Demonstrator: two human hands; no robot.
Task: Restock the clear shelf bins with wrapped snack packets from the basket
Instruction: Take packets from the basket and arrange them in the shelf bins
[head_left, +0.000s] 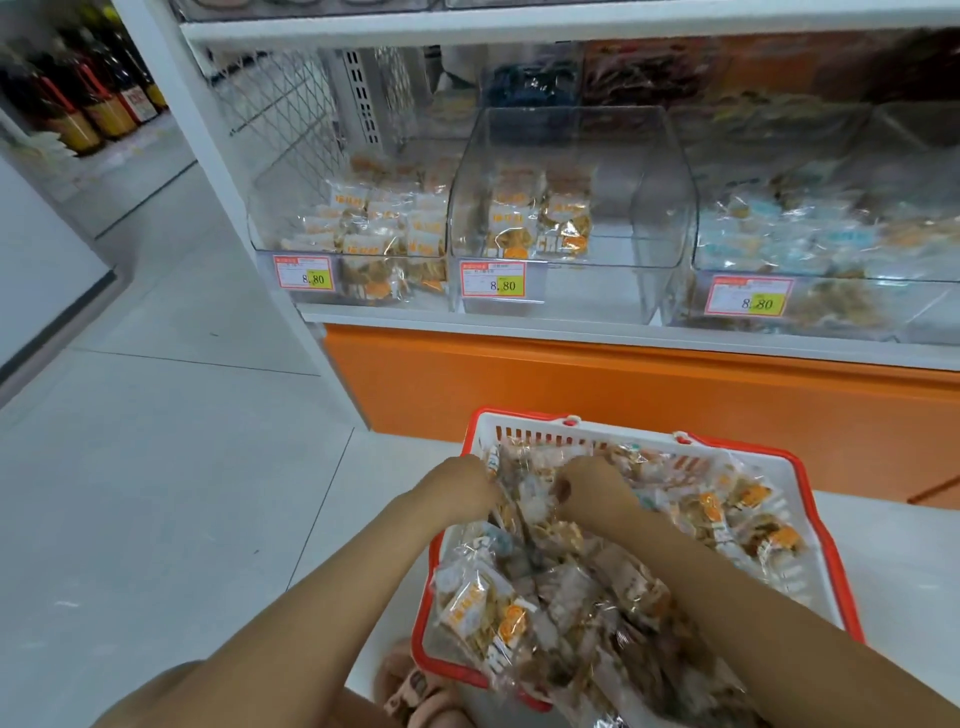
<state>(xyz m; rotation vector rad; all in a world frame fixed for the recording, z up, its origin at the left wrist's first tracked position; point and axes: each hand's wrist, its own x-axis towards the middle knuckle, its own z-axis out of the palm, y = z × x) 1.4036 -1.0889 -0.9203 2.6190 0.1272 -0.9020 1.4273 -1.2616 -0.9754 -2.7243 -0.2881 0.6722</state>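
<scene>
Now, basket (810, 525): white with red rim, on the floor before the shelf, full of wrapped snack packets (483, 613).
Left hand (462, 488): deep in the pile, fingers hidden among packets; I cannot tell their state.
Right hand (592, 488): also buried in packets, fingers curled, grip unclear.
Middle bin (571, 135): clear, few packets at left side.
Left bin (291, 208): more filled.

Fingertips of both hands (524, 488) buried among packets (545, 587); price labels' (493, 279) small print perhaps illegible.
</scene>
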